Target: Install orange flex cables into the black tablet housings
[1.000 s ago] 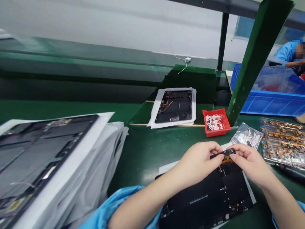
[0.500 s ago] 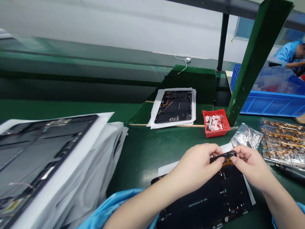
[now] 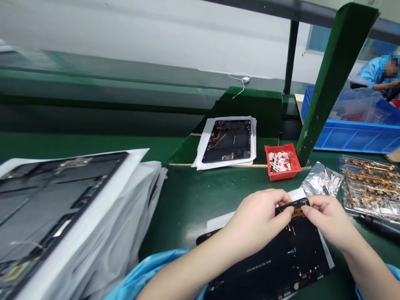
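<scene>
A black tablet housing lies at a slant on a white sheet at the lower right of the head view. Its far edge is pinched by my left hand, thumb on the inner side and fingers curled behind. Close by, at the far right corner, my right hand is closed on the same edge with its thumb near an orange flex cable. A short thin wire dangles below my left thumb. My fingertips partly hide the edge, and my left forearm covers part of the housing.
Sheet-wrapped tablet panels are stacked at left. Another housing lies on paper further back. A red tray holds small white pieces. At right are a clear bag, flex-cable trays, a green post, a blue bin and a co-worker.
The right fingers look slightly more drawn in at the corner. Both hands otherwise keep their place on the housing's edge. The view has shifted very slightly.
</scene>
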The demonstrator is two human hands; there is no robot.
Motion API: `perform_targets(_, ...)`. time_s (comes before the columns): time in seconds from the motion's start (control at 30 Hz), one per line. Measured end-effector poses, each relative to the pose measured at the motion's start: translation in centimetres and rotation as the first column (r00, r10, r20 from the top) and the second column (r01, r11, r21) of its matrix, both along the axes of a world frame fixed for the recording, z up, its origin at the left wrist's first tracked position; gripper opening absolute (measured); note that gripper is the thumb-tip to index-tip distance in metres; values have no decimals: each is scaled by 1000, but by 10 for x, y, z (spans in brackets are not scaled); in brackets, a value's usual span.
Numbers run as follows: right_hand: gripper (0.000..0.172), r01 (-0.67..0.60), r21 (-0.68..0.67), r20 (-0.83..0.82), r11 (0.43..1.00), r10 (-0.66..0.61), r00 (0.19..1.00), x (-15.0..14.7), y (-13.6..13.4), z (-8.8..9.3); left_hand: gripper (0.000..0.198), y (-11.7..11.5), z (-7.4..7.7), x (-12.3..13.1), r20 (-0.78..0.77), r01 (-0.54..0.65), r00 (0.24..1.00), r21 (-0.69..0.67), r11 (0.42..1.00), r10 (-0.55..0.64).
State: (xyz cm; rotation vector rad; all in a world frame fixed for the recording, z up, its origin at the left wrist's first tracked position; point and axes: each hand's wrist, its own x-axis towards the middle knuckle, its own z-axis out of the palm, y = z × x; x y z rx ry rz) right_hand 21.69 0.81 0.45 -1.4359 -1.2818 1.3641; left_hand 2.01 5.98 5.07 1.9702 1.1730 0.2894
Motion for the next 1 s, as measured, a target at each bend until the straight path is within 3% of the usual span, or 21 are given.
perform_targets(0.23,25,32,43,100,999,-36,994,-3,0,0,15,-2,1,1,-52,-7,999,47,999,9)
perform_targets(0.67,28,14,-20,1,1000,-14,1000,-3,1,0,16,2,-4,2,20,2,1000,-27,1000,-2)
perform_targets(1.0,26,29,-21,47,999,-28,998,-7,-1,3,19,0,-7,6,-20,0,1000,-8,1000,0)
